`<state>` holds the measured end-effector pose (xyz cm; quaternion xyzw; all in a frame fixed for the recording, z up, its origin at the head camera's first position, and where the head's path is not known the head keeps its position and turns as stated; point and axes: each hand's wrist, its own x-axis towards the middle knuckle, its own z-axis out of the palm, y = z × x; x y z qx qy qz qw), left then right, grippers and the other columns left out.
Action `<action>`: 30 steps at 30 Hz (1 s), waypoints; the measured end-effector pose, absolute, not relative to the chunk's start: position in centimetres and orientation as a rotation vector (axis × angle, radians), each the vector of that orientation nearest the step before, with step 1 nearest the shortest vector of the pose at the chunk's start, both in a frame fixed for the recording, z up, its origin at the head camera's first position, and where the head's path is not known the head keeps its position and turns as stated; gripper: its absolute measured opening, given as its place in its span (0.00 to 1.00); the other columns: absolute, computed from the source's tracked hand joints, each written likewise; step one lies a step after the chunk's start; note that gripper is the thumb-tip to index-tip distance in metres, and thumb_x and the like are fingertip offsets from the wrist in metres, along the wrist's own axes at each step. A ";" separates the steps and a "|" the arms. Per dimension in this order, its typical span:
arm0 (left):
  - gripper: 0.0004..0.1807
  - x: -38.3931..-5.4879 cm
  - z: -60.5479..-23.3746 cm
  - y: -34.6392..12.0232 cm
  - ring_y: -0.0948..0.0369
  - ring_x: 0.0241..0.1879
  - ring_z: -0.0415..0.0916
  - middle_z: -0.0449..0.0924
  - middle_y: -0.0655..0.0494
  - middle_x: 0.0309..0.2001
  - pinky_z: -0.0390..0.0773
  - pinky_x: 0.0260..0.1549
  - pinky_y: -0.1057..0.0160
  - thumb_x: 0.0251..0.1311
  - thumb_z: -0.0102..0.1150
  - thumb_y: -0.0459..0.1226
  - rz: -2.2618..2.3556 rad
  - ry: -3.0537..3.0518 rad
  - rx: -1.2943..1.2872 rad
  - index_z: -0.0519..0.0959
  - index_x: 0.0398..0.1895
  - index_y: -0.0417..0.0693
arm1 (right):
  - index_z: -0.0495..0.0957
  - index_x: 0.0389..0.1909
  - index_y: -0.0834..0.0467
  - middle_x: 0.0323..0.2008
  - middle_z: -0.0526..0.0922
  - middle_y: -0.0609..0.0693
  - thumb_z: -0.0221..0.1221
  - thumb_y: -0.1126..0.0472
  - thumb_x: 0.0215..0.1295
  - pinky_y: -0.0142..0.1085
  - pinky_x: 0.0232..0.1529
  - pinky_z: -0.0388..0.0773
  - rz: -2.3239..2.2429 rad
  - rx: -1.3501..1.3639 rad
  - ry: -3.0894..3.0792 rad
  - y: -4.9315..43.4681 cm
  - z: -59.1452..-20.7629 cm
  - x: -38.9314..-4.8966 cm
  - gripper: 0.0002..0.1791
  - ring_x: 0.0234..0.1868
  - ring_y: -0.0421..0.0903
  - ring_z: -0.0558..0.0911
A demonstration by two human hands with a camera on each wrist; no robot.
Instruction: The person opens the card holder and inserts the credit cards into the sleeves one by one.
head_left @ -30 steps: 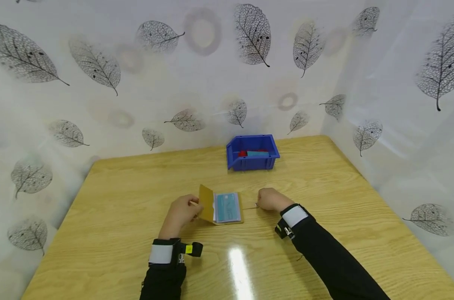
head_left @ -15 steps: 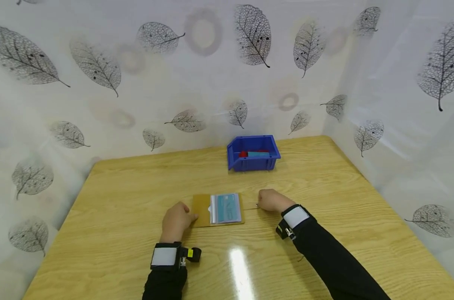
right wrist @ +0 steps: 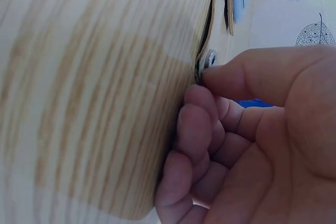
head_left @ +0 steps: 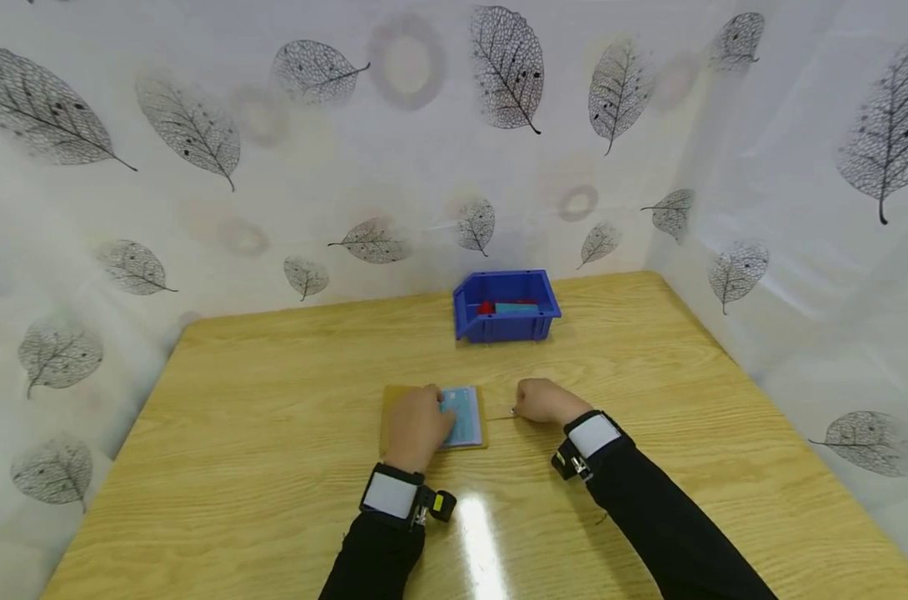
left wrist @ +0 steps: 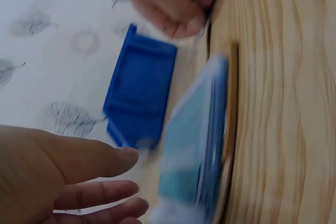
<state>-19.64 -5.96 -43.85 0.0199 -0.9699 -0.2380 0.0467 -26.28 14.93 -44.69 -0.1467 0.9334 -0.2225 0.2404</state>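
A tan card holder (head_left: 388, 417) lies opened flat on the wooden table, its clear sleeves (head_left: 475, 417) holding a light blue card (head_left: 460, 414). Over its left part hovers my left hand (head_left: 415, 427), hiding the fold. In the left wrist view, the left thumb and fingers (left wrist: 97, 161) are extended beside the blurred sleeves with nothing between them. To the right, my right hand (head_left: 546, 402) pinches the end of the holder's thin strap. A metal snap button (right wrist: 211, 58) shows right at the right thumb (right wrist: 231, 80), and the other fingers are curled below.
Behind the card holder stands a blue plastic bin (head_left: 506, 329) with red and teal items (head_left: 516, 307) inside. A leaf-patterned curtain (head_left: 409, 167) borders the table's back and sides. A light reflection crosses the wooden table (head_left: 274, 375) near its front.
The left hand first laid the holder's left cover down flat, then let go of it and moved right over the sleeves. The right hand has kept its place on the strap.
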 end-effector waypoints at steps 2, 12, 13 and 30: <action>0.13 -19.8 -44.2 -5.0 0.51 0.31 0.78 0.81 0.45 0.32 0.77 0.29 0.55 0.51 0.69 0.38 -0.664 -2.962 0.019 0.83 0.37 0.39 | 0.72 0.27 0.60 0.22 0.71 0.51 0.55 0.63 0.69 0.34 0.24 0.63 -0.629 -0.407 2.545 14.9 -44.8 -26.3 0.09 0.22 0.44 0.68; 0.34 -20.1 -45.7 -3.0 0.42 0.47 0.72 0.73 0.36 0.46 0.79 0.38 0.47 0.48 0.74 0.50 -0.554 -3.026 0.086 0.77 0.52 0.35 | 0.72 0.26 0.60 0.24 0.74 0.51 0.57 0.63 0.66 0.34 0.26 0.66 -0.622 -0.424 2.563 14.9 -44.9 -26.1 0.09 0.24 0.45 0.71; 0.35 -20.1 -45.7 -2.9 0.42 0.47 0.72 0.73 0.36 0.46 0.79 0.38 0.47 0.48 0.74 0.50 -0.555 -3.023 0.087 0.77 0.52 0.35 | 0.72 0.26 0.60 0.24 0.74 0.51 0.57 0.63 0.66 0.34 0.26 0.66 -0.619 -0.420 2.570 14.8 -44.8 -26.1 0.09 0.24 0.45 0.71; 0.33 -20.7 -45.6 -3.5 0.43 0.44 0.70 0.71 0.38 0.45 0.75 0.40 0.48 0.47 0.75 0.47 -0.717 -3.036 0.095 0.76 0.53 0.36 | 0.70 0.26 0.59 0.23 0.71 0.49 0.56 0.62 0.67 0.33 0.25 0.63 -0.621 -0.405 2.587 15.0 -44.9 -26.0 0.10 0.24 0.44 0.68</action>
